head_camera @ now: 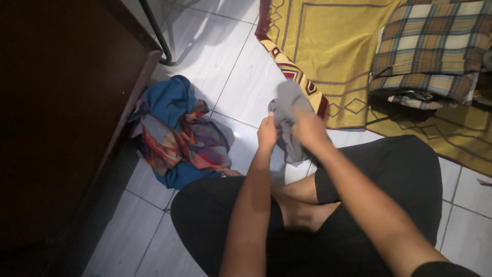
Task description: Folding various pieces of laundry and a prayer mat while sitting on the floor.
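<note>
A small grey garment [288,119] is held up between both hands, above the white tiled floor [241,77] and just in front of the crossed legs in black shorts [400,174]. The left hand [267,133] is closed on the garment's lower left edge, the fingers curled into the cloth. The right hand [308,127] is clamped on the right side of the garment, so that most of the grey fabric is seen bunched between and above the two hands, with a short tail hanging below them toward the floor. The exact kind of garment cannot be told, as it is crumpled.

To the left of the hands, a heap of clothes [177,134] in blue and multicoloured plaid is seen lying on the tiles, against the foot of a dark wooden cabinet [61,102]. Beyond the hands, a yellow patterned mat [333,46] with a red border is spread on the floor. On its far right part a stack of folded plaid cloths [430,51] in brown, cream and green is laid. No container is seen; the laundry is kept in loose piles on the floor and mat.
</note>
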